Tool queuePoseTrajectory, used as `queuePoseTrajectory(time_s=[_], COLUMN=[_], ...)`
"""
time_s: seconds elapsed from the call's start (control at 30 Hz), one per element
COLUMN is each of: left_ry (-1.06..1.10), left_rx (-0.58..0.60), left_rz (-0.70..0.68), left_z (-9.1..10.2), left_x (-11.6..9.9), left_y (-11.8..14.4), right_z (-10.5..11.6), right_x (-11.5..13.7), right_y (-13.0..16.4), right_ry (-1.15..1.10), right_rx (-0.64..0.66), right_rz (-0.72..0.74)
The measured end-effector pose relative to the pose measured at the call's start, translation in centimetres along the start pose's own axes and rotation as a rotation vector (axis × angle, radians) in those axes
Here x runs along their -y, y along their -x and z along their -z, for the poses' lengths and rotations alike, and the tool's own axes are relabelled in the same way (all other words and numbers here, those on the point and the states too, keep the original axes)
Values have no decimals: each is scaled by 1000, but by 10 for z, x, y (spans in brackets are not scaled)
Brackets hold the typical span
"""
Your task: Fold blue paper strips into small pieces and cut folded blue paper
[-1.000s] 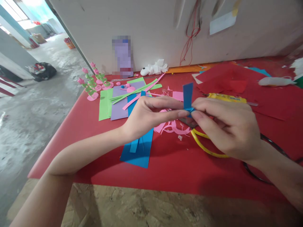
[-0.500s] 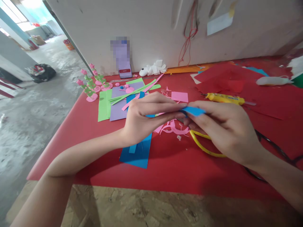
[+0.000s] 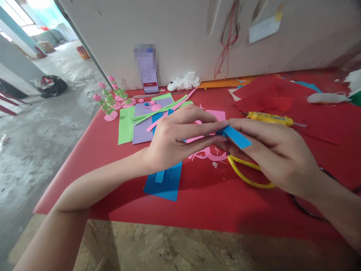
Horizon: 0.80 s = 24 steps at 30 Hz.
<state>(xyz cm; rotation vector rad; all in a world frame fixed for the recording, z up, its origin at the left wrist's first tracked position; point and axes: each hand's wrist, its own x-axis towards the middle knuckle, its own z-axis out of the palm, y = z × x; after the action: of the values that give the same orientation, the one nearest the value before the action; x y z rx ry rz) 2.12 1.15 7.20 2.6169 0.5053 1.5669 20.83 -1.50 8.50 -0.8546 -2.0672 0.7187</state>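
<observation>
Over the middle of the red table, my left hand point(image 3: 186, 133) and my right hand point(image 3: 273, 150) meet at the fingertips. Both are closed on a blue paper strip point(image 3: 238, 137); its free end sticks out flat across my right fingers, while the rest is partly hidden between the fingertips. Below my left hand lies a blue paper sheet point(image 3: 165, 188) with a narrow strip on it. Curled pink paper scraps point(image 3: 207, 153) lie under my hands. The yellow handles of what look like scissors point(image 3: 239, 175) rest beneath my right hand.
Green paper point(image 3: 125, 128), purple paper point(image 3: 141, 131) and thin strips lie left of centre. Pink paper flowers point(image 3: 108, 98) stand at the left edge. A phone point(image 3: 150, 82) leans on the wall. A yellow glue gun point(image 3: 269, 119) and red paper point(image 3: 262, 92) lie to the right.
The blue strip's free end has turned and now shows longer, slanting down to the right over my right fingers. Both hands stay together at nearly the same place.
</observation>
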Motion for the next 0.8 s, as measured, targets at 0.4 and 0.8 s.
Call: queuePoseTrajectory(time_s=[0.4, 0.8], left_ry=[260, 399], left_rx=[15, -80], left_rz=[287, 405], left_z=[-3, -5], left_x=[-15, -22], left_y=[-3, -2], right_z=[7, 7], right_x=[11, 9], right_y=[-2, 0], right_ry=[297, 423], right_rx=[-69, -137], right_rz=[244, 291])
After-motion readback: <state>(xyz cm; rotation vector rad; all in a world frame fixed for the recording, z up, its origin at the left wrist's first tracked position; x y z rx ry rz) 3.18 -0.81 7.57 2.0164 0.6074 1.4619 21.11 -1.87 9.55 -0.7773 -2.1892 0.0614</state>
